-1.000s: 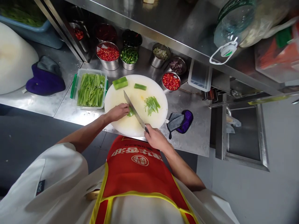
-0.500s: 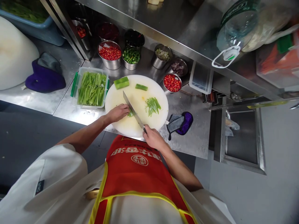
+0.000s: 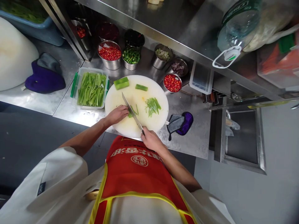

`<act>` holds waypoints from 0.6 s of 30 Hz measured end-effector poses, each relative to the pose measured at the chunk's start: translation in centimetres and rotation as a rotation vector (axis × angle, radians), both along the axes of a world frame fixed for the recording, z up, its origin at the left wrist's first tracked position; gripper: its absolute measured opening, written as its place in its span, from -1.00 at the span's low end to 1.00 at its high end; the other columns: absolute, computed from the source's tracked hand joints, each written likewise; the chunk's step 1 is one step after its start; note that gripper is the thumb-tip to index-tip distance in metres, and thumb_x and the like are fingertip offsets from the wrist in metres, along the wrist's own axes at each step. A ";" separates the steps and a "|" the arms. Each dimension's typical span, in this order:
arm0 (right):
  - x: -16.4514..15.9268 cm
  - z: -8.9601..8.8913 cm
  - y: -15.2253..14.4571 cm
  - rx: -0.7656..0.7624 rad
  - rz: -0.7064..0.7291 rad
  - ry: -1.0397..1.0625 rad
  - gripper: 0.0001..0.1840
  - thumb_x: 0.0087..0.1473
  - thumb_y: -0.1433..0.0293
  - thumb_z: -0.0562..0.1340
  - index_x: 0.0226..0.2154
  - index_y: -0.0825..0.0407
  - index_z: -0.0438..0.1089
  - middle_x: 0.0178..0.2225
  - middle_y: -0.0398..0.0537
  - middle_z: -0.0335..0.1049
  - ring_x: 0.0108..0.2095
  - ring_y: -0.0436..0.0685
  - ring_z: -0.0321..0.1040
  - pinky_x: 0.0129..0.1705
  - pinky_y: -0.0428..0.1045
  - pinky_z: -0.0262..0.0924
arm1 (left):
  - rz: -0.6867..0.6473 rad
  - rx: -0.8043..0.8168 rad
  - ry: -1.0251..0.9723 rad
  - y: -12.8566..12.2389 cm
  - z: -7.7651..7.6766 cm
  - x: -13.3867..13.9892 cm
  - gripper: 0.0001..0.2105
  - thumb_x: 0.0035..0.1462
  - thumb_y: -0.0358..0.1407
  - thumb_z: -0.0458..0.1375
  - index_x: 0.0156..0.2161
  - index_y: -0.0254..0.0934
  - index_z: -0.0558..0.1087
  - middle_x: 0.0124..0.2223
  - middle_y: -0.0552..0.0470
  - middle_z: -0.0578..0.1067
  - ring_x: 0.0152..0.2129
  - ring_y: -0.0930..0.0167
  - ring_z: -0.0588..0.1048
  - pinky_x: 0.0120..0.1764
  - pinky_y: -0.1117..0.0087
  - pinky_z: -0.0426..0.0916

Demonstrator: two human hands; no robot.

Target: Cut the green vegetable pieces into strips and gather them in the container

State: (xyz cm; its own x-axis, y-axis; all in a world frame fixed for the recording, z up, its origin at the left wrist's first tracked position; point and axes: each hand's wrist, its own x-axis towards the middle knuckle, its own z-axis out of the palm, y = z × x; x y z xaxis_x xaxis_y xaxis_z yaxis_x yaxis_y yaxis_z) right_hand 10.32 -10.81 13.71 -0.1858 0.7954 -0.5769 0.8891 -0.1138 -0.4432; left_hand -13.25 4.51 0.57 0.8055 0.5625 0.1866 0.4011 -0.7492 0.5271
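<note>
A knife is in my right hand, its fingers wrapped round the handle. The blade slants up and left across the round white cutting board. My left hand presses its bent fingertips on a green celery-like piece beside the blade; most of that piece is hidden. Thin cut green strips lie just right of the blade. A pile of green shreds rests on the board's right side. Two uncut lengths, a wide green piece and a narrow one, lie along its far edge.
Left of the board stands a clear tub of green strips. Behind are metal pots of red chilli, green chilli and more red chilli. A purple-grey cloth item lies at right. A metal shelf overhangs the counter.
The knife and my right hand have shifted slightly left. My left hand has drawn back a little to the left. Cut strips now show right of the blade.
</note>
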 end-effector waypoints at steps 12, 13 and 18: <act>-0.2 0.1 0.0 0.032 0.021 0.001 -0.75 0.37 0.36 0.01 0.03 0.02 0.25 -0.20 0.09 0.57 -0.21 0.26 0.46 -0.25 0.01 0.00 | 0.056 0.041 -0.028 -0.8 -0.5 -0.2 -0.66 0.44 -0.22 -0.03 -0.08 -0.25 0.60 -0.02 -0.15 0.55 -0.04 0.25 0.47 0.08 0.17 0.40; -0.2 0.1 0.0 0.037 0.023 0.005 -0.76 0.37 0.35 0.01 0.03 0.01 0.25 -0.20 0.08 0.57 -0.21 0.26 0.46 -0.25 0.01 0.00 | 0.055 0.045 -0.024 -0.8 -0.5 -0.2 -0.66 0.44 -0.22 -0.04 -0.08 -0.25 0.60 -0.03 -0.15 0.55 -0.04 0.25 0.47 0.08 0.17 0.40; -0.9 -1.3 0.0 0.024 0.020 -0.025 -0.77 0.35 0.39 0.01 0.00 0.04 0.26 -0.23 0.09 0.57 -0.26 0.25 0.46 -0.26 0.02 -0.02 | 0.028 0.074 0.003 -0.7 -0.5 -0.2 -0.64 0.46 -0.22 -0.07 -0.09 -0.27 0.59 -0.05 -0.14 0.56 -0.06 0.27 0.47 0.07 0.20 0.38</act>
